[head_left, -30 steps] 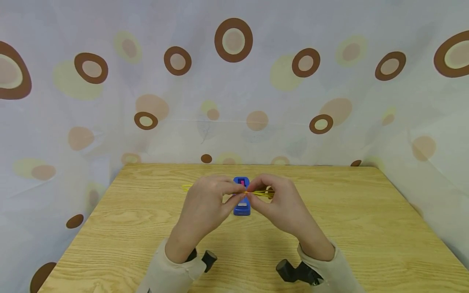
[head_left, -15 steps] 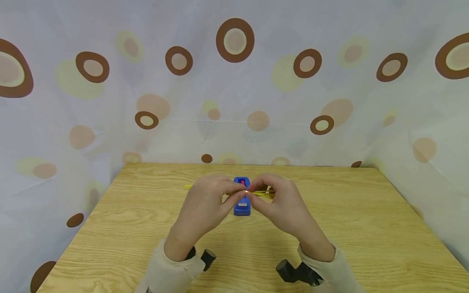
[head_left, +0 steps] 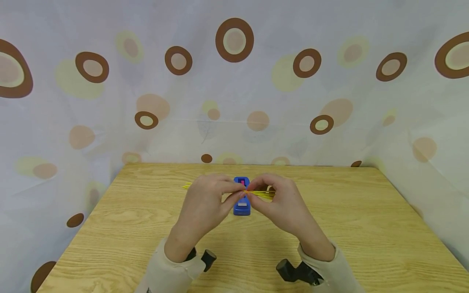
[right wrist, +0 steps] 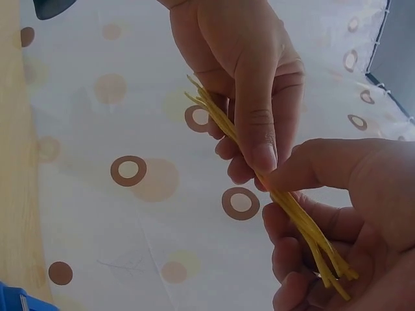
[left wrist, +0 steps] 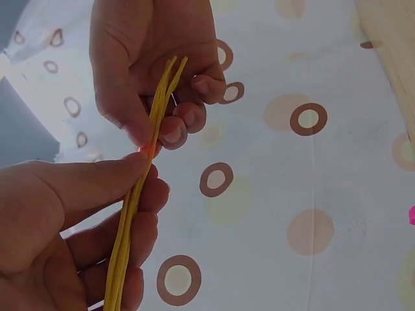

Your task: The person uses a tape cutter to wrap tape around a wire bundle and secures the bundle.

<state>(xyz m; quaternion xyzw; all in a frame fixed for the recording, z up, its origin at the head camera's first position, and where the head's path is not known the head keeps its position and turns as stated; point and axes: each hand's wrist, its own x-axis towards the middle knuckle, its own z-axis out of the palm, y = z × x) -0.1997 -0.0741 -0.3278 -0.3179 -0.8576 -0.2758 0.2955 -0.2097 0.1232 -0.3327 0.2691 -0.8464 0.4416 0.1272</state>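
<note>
Hands (head_left: 242, 203) around yellow strips (head_left: 261, 193)

A pale wooden desk (head_left: 366, 228) with a clear grain fills the lower half of the head view. Behind its far edge and past both side edges hangs a whitish curtain (head_left: 256, 93) printed with brown rings and faded tan and yellow-green spots (faint creases cross it). The light is soft and even.

Probably a makeshift recording booth rather than a lived-in room: pale curtain (head_left: 234, 101) printed with brown rings hung from nine round to three o'clock, closing in one bare wooden table (head_left: 366, 228).
</note>
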